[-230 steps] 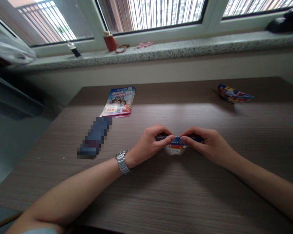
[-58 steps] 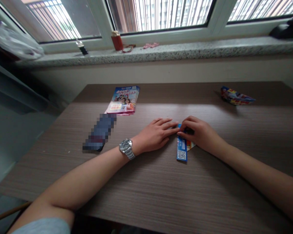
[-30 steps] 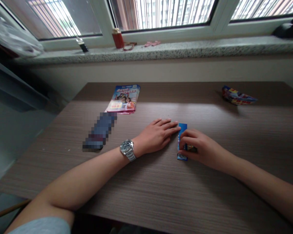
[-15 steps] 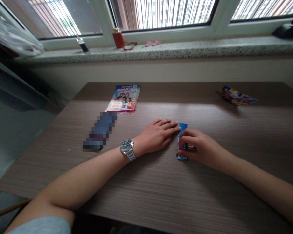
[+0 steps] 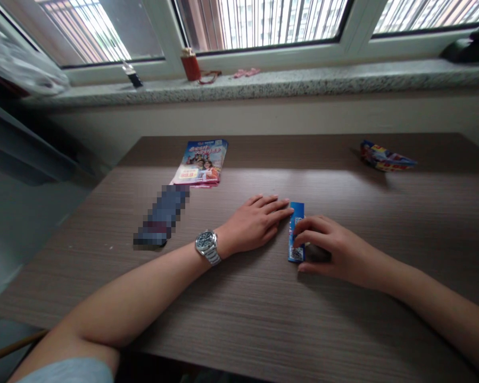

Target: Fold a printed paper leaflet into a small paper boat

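A narrow folded flyer [image 5: 297,210], mostly blue with a QR code at its near end, lies on the table between my hands. My left hand [image 5: 259,221] rests flat on the wood, fingers stretched out, a fingertip touching the flyer's left edge near its far end. Over the flyer's right side curves my right hand [image 5: 327,244]; its fingertips are at the paper and its thumb is apart from them, beyond the near end. Whether those fingertips press on the paper I cannot tell.
A stack of printed flyers [image 5: 201,162] lies at the back left, with a pixelated dark object [image 5: 162,215] before it. At the back right stands a folded paper piece [image 5: 385,157]. The stone windowsill [image 5: 315,80] holds a red container [image 5: 190,65] and small items.
My right thumb has moved off the folded flyer toward me, and the right fingers have spread apart, uncovering the QR code. My left hand stays in place.
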`<state>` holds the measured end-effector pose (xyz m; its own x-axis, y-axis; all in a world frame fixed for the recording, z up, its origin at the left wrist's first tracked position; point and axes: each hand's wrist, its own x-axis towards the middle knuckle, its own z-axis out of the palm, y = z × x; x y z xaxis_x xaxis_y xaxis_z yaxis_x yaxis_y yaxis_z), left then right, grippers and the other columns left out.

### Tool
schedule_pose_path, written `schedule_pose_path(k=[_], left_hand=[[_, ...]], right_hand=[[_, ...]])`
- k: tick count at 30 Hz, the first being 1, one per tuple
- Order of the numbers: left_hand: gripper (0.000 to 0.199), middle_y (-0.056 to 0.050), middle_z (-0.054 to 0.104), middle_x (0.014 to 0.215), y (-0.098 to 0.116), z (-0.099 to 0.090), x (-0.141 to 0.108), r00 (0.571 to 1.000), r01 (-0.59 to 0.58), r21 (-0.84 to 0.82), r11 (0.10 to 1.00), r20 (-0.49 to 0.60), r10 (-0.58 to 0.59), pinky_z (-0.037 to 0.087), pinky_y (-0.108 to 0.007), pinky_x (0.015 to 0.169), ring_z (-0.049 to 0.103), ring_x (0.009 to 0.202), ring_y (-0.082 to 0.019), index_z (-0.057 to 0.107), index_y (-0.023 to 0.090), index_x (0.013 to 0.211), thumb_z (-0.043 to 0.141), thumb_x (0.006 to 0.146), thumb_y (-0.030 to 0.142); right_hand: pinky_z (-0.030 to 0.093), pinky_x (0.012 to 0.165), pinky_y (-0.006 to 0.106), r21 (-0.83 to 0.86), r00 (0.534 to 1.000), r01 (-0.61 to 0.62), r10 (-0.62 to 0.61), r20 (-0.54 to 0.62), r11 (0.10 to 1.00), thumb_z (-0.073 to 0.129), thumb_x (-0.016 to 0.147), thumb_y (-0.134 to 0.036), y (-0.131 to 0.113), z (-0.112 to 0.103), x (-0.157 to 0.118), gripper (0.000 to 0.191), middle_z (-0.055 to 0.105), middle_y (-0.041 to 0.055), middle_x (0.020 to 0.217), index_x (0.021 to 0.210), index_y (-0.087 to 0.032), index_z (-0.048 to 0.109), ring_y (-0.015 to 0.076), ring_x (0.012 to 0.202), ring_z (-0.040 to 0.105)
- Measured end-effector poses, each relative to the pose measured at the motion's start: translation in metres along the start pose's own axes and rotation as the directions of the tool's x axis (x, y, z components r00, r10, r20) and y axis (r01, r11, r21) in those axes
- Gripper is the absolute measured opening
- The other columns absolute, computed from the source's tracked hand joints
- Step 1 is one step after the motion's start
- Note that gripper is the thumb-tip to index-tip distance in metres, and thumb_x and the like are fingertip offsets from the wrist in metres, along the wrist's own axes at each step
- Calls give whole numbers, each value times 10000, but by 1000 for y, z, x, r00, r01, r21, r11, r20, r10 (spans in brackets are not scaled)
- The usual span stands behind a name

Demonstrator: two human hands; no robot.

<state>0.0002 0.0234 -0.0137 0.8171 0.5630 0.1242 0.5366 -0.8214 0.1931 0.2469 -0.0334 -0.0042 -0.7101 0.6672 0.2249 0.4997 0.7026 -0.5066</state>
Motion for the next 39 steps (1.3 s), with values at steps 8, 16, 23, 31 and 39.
schedule_pose_path(k=[8, 16, 23, 31, 39], left_hand=[[418, -125, 489, 1501, -1, -1, -1, 994, -36, -35, 999, -109, 32, 354, -476, 1165, 433, 1401, -266, 501, 198, 1418, 454, 1008, 269], [392, -92, 579, 1428, 1, -4, -2, 951, -273, -104, 956, -177, 253, 363, -419, 1186, 516, 1337, -239, 562, 182, 1344, 564, 967, 290], [178, -37, 736, 1134, -3, -5, -3, 939, -236, -119, 964, -283, 195, 492, -339, 1019, 665, 1074, -173, 673, 193, 1076, 521, 1009, 254], [232, -56, 712, 1154, 0, -8, -3, 953, -208, -51, 977, -235, 190, 497, -330, 947, 657, 1017, -183, 677, 203, 1115, 530, 1006, 346], [149, -24, 730, 994, 1, -10, -3, 910, -163, -7, 987, -386, 148, 485, -277, 820, 642, 873, -143, 684, 220, 1056, 554, 999, 265]], right_hand=[[527, 1008, 433, -118, 995, 99, -102, -13, 988, 654, 908, -246, 4, 1, -8, 181, 698, 83, 1238, 1088, -247, 672, 261, 1176, 638], [574, 924, 303, 102, 978, 102, -81, -191, 990, 660, 897, -177, 8, -1, -10, 236, 722, 91, 1158, 1127, -227, 666, 202, 1065, 701], [534, 1007, 358, 240, 977, 57, -4, -215, 969, 624, 921, -152, 9, -4, -8, 259, 701, 85, 1206, 1156, -244, 682, 213, 1135, 669], [536, 964, 323, 244, 961, -40, 104, -255, 969, 611, 941, -166, 15, -4, -9, 192, 737, 41, 1141, 1081, -264, 700, 179, 1042, 697], [554, 938, 311, 399, 932, -139, 256, -257, 906, 570, 972, -234, 11, -4, -8, 169, 756, 31, 1128, 1071, -264, 703, 181, 1059, 704]])
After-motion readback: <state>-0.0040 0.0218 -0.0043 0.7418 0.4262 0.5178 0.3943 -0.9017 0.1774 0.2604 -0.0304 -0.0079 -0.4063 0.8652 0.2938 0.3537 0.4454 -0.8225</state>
